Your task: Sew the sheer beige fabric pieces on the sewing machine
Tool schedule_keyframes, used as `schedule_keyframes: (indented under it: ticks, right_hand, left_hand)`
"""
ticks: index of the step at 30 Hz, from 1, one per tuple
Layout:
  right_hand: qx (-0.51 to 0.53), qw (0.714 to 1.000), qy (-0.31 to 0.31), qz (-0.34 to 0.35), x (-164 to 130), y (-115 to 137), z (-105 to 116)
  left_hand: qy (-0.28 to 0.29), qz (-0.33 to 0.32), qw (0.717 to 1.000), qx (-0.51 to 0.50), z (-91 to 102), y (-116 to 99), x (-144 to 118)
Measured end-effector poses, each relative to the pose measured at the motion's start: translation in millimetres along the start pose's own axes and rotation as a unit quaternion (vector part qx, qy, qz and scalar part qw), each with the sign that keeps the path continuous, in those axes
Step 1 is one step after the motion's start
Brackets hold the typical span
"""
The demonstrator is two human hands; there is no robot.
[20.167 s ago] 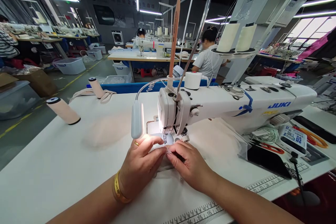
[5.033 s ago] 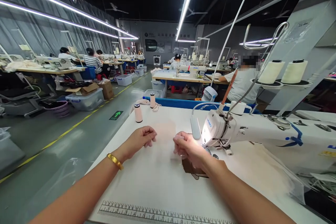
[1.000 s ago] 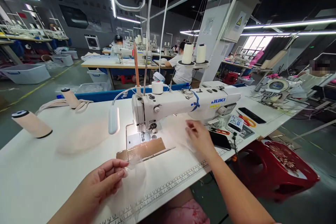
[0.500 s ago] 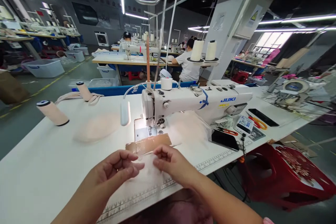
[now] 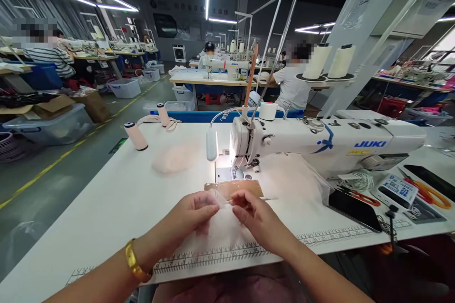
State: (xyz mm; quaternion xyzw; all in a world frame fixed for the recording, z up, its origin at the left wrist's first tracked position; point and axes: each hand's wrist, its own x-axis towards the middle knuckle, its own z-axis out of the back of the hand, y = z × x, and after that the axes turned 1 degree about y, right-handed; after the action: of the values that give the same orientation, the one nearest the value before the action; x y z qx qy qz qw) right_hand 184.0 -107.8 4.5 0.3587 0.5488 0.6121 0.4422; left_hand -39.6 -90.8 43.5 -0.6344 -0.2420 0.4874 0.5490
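Note:
A piece of sheer, pale pink fabric [image 5: 223, 229] hangs between my hands, over the front of the table. My left hand [image 5: 197, 213] pinches its upper left side between thumb and fingers. On the other side, my right hand [image 5: 250, 213] pinches the cloth with thumb and forefinger. Both hands are close together, just in front of a brown taped strip [image 5: 234, 189] at the bed of the white sewing machine [image 5: 284, 139]. More pale sheer fabric [image 5: 295, 175] lies under the machine arm, and a small pile of it [image 5: 174, 158] rests on the left.
Two peach thread cones [image 5: 136, 136] stand at the back left. To the right lie a black phone [image 5: 353, 209], orange-handled scissors [image 5: 432, 194] and a white box-like device [image 5: 396, 189]. A printed ruler [image 5: 213, 259] runs along the front edge. A person in white [image 5: 293, 85] sits beyond.
The view has swung left, so the table and machine appear further right. My left hand has closed from loosely curled fingers onto the fabric; my right hand keeps its pinch.

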Motion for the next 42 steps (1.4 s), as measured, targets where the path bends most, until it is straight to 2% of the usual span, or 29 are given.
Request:
schedule_keyframes:
  ticks: [3, 5, 8, 11, 12, 14, 16, 18, 22, 26, 29, 31, 35, 38, 42]
  right_hand:
    - [-0.099, 0.992, -0.004, 0.074, -7.6, 10.6, -10.2]
    - [-0.111, 0.990, -0.003, 0.083, -10.5, 15.1, -13.2]
    - [-0.009, 1.000, 0.008, 0.021, -9.6, 15.9, -6.2]
    - [0.114, 0.991, 0.054, -0.039, -7.1, 12.2, 4.5]
    - [0.136, 0.987, 0.063, -0.052, -6.5, 10.5, 6.1]
    - [0.161, 0.982, 0.068, -0.073, -5.5, 6.7, 5.0]
    - [0.170, 0.980, 0.067, -0.080, -4.4, 3.1, 1.3]
    - [0.166, 0.982, 0.056, -0.074, -3.0, 0.4, -0.1]
    - [0.105, 0.992, 0.030, -0.068, -0.8, -1.3, 13.8]
    - [-0.073, 0.995, 0.015, -0.073, 4.4, 3.3, 37.1]
    - [-0.157, 0.987, 0.019, -0.030, 16.3, 9.7, 45.4]
    - [-0.173, 0.985, 0.025, -0.003, 27.6, 12.6, 46.2]
    - [-0.160, 0.987, 0.025, 0.000, 47.0, 9.7, 45.7]
    - [-0.116, 0.993, 0.024, 0.016, 51.5, 2.1, 45.3]
    - [-0.138, 0.989, 0.010, 0.048, 48.6, -5.9, 41.4]
  left_hand:
    - [0.017, -0.057, 0.998, 0.030, -12.3, -3.3, 1.9]
    - [0.033, -0.069, 0.996, 0.039, -16.5, -6.1, -2.0]
    - [0.073, -0.033, 0.997, 0.019, -9.0, -10.8, -12.0]
    - [0.150, 0.037, 0.988, 0.015, 8.7, -14.0, -18.4]
    - [0.156, 0.044, 0.986, 0.042, 13.6, -14.2, -18.0]
    - [0.119, 0.016, 0.985, 0.125, 18.6, -13.1, -12.3]
    - [0.051, -0.043, 0.978, 0.196, 17.0, -10.9, -0.6]
    - [0.023, -0.069, 0.974, 0.214, 11.7, -9.3, 14.3]
    - [0.050, -0.056, 0.981, 0.181, 3.7, -12.0, 41.5]
    - [0.061, -0.070, 0.984, 0.151, 0.0, -16.9, 57.8]
    - [0.063, -0.092, 0.985, 0.132, -5.2, -17.0, 65.3]
    - [0.052, -0.098, 0.988, 0.110, -7.6, -15.1, 69.0]
    - [0.048, -0.055, 0.997, 0.034, -3.0, -8.7, 72.5]
    - [0.031, -0.051, 0.997, 0.049, 3.2, -5.2, 71.7]
    - [0.026, -0.065, 0.995, 0.065, 2.8, -3.8, 71.2]
